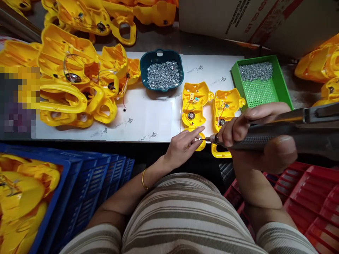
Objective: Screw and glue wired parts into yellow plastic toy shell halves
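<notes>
My right hand (239, 125) is wrapped round a dark electric screwdriver (304, 132), which lies level with its bit pointing left. The bit's tip meets the fingers of my left hand (182, 146) over the handle end of a yellow plastic shell half (194, 93). My left index finger is stretched out above the thumb; a small pale thing (200, 139) shows at the bit's tip, too small to name. Wires and a round speaker (191, 115) sit inside this shell. Just right of it lies a second, similar yellow shell half (225, 100), its handle partly behind my right hand.
Silver screws fill a dark teal basket (144, 76); a green tray (282, 88) holds more small metal pieces. Yellow shells (66, 49) with wiring are piled at left. A blue crate (87, 187), a red crate (309, 194) and a cardboard box (212, 21) stand around.
</notes>
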`<state>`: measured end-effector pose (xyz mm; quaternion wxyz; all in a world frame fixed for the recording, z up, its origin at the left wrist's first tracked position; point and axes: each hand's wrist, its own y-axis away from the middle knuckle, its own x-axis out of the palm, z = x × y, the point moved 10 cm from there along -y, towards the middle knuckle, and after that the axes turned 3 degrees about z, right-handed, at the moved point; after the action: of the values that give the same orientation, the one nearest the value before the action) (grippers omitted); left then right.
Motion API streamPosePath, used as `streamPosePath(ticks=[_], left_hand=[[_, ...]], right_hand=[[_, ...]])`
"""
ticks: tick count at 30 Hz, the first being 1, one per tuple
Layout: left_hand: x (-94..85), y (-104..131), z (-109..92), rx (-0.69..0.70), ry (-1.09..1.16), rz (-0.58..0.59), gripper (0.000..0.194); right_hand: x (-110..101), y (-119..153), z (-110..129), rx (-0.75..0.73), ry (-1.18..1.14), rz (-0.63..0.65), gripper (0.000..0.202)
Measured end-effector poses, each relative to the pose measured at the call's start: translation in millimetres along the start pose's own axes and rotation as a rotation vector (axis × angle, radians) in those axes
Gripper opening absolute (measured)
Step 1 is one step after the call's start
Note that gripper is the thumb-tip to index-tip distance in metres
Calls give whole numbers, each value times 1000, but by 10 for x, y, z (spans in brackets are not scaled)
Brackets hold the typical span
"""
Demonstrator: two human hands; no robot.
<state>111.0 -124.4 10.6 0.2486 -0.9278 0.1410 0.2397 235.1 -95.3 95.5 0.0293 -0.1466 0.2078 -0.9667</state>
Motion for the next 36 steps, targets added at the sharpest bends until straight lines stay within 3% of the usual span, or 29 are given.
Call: streamPosePath(ticks=[11,21,29,36], left_hand=[[0,13,-10,10,-30,14,38],[85,21,-76,81,-145,64,35],[18,8,-5,47,-113,55,44],[31,-7,7,36,-59,65,13]], right_hand=[[-67,66,-147,15,26,52,28],[14,8,-85,37,38,-62,31],[-24,4,-94,50,41,15,33],[-58,-32,-73,90,-23,-55,27]])
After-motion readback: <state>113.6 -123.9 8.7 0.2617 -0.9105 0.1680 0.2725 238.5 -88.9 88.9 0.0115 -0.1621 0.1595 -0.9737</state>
